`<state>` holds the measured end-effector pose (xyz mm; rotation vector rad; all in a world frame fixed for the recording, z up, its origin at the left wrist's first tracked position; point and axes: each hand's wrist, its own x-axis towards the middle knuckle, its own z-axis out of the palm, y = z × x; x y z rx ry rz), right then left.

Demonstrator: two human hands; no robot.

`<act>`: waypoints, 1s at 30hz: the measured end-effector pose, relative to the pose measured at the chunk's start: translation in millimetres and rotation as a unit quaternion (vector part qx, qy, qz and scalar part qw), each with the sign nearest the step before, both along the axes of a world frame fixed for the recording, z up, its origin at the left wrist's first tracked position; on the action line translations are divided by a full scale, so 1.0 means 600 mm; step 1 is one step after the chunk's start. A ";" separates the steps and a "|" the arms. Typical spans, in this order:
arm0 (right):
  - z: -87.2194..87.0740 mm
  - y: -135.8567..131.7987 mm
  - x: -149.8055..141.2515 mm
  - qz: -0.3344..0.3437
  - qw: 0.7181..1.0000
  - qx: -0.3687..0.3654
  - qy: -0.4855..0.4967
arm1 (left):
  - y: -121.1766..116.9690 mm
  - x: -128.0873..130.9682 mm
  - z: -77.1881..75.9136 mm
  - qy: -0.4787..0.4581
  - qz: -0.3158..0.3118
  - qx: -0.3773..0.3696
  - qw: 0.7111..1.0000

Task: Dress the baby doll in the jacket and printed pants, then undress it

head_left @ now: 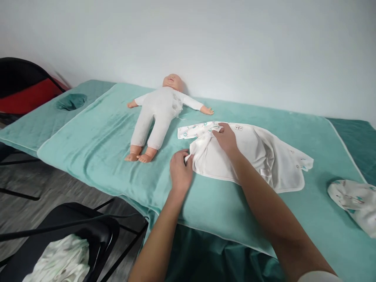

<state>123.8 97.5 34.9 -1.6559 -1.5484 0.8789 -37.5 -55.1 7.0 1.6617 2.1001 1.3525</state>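
Observation:
A white baby shirt with printed cuffs lies spread on the green covered bed. My left hand pinches its left edge between thumb and fingers. Higher up, my right hand grips the fabric near a printed sleeve that reaches out to the left. The other sleeve stretches to the right, partly folded over the body of the shirt. A baby doll in a white suit rests on its back, arms spread, left of the shirt and apart from both hands.
A rolled, printed white cloth lies at the bed's right. Below the bed's front edge, a black chair carries a crumpled pale cloth. Another black and red chair stands at the far left. A white wall runs behind the bed.

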 end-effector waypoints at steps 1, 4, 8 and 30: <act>-0.002 0.002 0.009 0.000 0.999 0.001 0.040 | -0.004 0.005 0.001 0.002 -0.021 0.024 0.999; -0.004 0.005 0.045 -0.036 0.991 0.010 0.129 | -0.020 0.032 0.008 0.068 -0.107 0.097 0.987; 0.002 0.007 0.086 -0.098 0.991 0.028 0.087 | -0.034 0.086 0.025 0.213 -0.220 0.090 0.948; -0.009 -0.022 0.043 0.204 0.969 0.077 0.120 | -0.030 0.086 0.010 -0.004 0.063 0.097 0.993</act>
